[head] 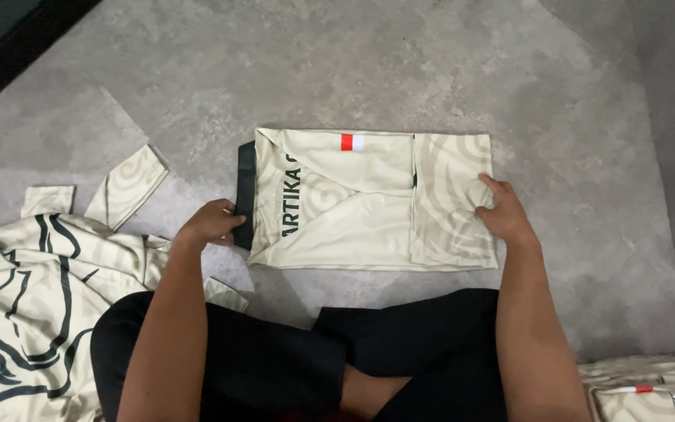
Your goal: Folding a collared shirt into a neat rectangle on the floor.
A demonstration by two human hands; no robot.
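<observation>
Folded jersey point(369, 205) lay flat on the grey floor point(462, 70) straight ahead of you at twelve o'clock, a cream rectangle with pale swirls, dark lettering across it and a small red-and-white tag near its far edge. A black band point(244, 195) showed along its nine o'clock side. Your left hand point(211, 224) sat at that side, fingers curled narrowly around the dark edge, which looked like a way to keep the stack of layers from sliding. Your right hand point(503, 211) rested at three o'clock, fingers spread wide and pressed flat on the folded-over panel, apparently to hold the crease down. You sat cross-legged in black shorts point(291, 367), so the garment stayed within easy reach of both arms. Off at eight o'clock a heap of unfolded jerseys point(21, 305) with bold black swirls spilled over the floor, one sleeve stretched toward ten. Down at four o'clock, finished folded jerseys point(650, 391) lay stacked, well apart from the one under your hands.
</observation>
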